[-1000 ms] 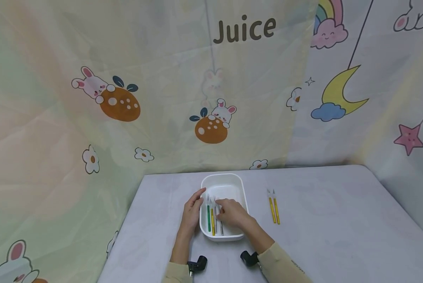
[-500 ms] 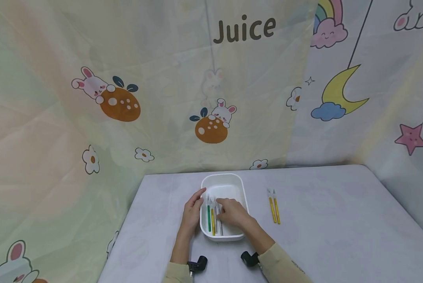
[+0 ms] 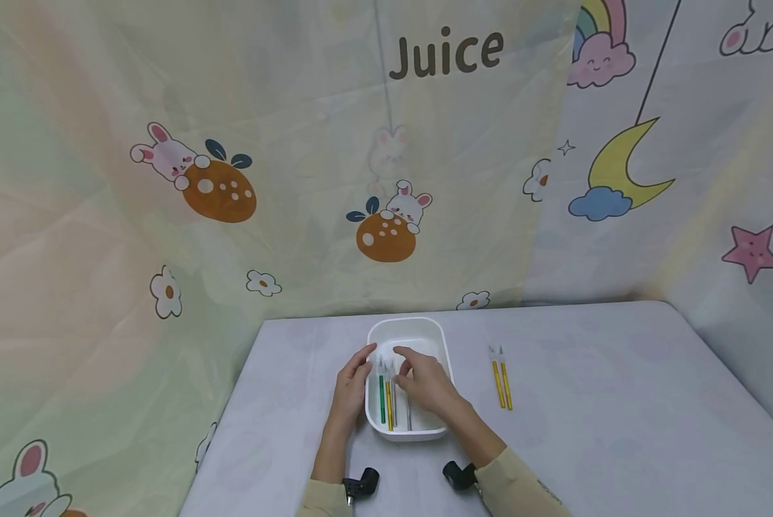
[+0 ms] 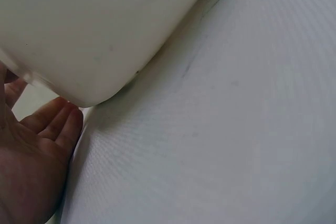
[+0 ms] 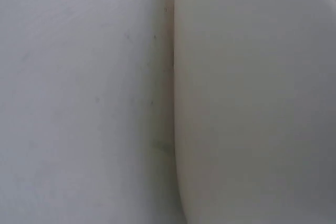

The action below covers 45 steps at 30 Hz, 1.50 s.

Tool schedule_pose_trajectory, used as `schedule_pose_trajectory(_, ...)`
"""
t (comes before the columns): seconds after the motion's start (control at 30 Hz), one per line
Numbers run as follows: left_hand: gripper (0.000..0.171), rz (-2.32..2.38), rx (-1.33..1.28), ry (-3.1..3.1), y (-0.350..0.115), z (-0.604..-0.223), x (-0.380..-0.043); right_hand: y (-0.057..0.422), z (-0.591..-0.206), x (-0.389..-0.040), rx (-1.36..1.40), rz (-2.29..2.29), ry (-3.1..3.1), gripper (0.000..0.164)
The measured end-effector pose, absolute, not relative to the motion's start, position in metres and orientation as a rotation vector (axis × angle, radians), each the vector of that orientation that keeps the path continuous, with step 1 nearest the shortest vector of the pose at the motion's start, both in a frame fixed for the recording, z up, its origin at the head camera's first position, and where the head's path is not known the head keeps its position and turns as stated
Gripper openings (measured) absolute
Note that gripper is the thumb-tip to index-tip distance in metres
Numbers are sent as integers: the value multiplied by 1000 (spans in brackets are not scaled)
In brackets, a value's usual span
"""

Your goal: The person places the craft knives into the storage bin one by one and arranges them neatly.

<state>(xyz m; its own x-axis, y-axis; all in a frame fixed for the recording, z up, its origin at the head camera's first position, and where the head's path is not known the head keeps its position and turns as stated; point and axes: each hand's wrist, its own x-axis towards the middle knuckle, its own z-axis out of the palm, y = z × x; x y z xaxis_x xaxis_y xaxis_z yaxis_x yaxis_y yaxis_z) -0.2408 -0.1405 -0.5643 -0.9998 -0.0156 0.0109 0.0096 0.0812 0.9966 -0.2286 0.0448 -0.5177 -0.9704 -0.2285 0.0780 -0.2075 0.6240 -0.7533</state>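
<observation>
A white tray [image 3: 425,431] stands on the table with several slim, pen-like sticks inside: a green one [image 3: 382,399], a yellow one [image 3: 389,406] and silver-grey ones. All lie lengthwise, with pale tips pointing away. My left hand [image 3: 349,391] rests against the tray's left side; in the left wrist view its fingers [image 4: 62,121] touch the outer wall near a bottom corner. Over the tray's middle is my right hand [image 3: 428,384], index finger stretched out and thumb apart from it. A silver-grey stick [image 3: 409,416] shows below that hand, its upper part hidden.
Two yellow sticks [image 3: 502,384] with pale pointed tips lie side by side on the white-covered table [image 3: 593,402], right of the tray. A printed cloth hangs [image 3: 308,215] behind the table.
My right hand's index finger has moved away from the sticks toward the tray's far end. The rightmost silver-grey stick has shifted slightly right. My left hand stays in place.
</observation>
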Motion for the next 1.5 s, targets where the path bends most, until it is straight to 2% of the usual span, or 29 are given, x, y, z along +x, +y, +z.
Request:
schedule_pose_trajectory(0.33,37,-2124,15,-2291,-142,-567,-241,50,-516,-225,-574,-1626,2924,46)
schedule_pose_trajectory(0.63,37,-2112,39,-2303,-143,-567,-242,53,-513,-223,-608,-1707,3001,42)
schedule_pose_trajectory(1.03,36,-2124,21,-2303,-142,-566,-241,56,-510,-222,-712,-1587,3161,56)
schedule_pose_trajectory(1.5,36,-2124,34,-2299,-141,-566,-240,81,-510,-231,-460,-1562,3231,58)
